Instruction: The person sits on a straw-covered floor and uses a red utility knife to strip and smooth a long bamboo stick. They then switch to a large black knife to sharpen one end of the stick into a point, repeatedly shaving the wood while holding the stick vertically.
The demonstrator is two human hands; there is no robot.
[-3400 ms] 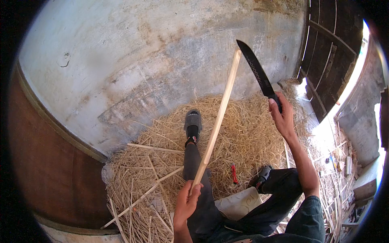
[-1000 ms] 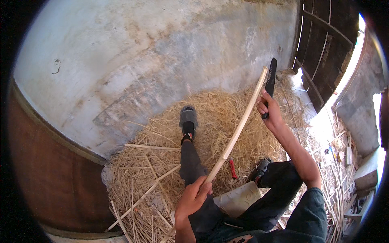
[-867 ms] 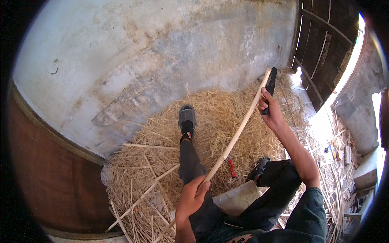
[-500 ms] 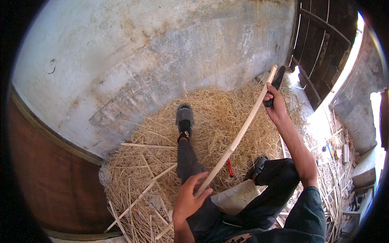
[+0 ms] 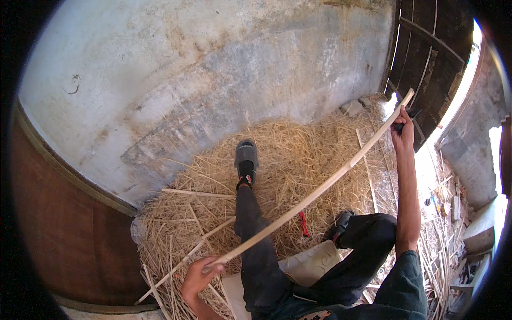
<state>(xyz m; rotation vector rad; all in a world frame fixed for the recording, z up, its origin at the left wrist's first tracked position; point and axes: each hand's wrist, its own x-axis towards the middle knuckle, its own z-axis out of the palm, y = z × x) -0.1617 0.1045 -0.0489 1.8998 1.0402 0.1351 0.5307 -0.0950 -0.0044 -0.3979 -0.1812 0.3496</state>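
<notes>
Right hand (image 5: pixel 404 133) closed around a dark knife handle (image 5: pixel 399 127), up at the far tip of a long pale cane strip (image 5: pixel 314 194); blade not visible from here, perhaps hidden behind the hand or the strip, so its direction impossible to tell. Left hand (image 5: pixel 198 276) low and near the body, fingers wrapped around the near end of the same strip. Strip stretched between both grips in a slight bow, passing over the extended left leg and above the straw (image 5: pixel 298 160).

Possible trouble, as a judgement only: strip bent like this, so a slip of either grip could let it spring and whip toward the legs or the face. Knife right beside the strip's tip, with the edge unseen; a cut leaving the end of the cane could run on toward the thumb or the wrist. Loose straw under the shoes, so little firm footing for bracing.

Right arm almost fully straight, reaching up and away toward the dark slatted door (image 5: pixel 426 58), wrist turned a little inward. Left arm short in view, elbow bent, hand just above the white sack (image 5: pixel 309 264) under the seated legs. Small red tool (image 5: pixel 304 224) lying in the straw between the legs, untouched. Grey plastered wall (image 5: pixel 213 80) behind the straw heap.
</notes>
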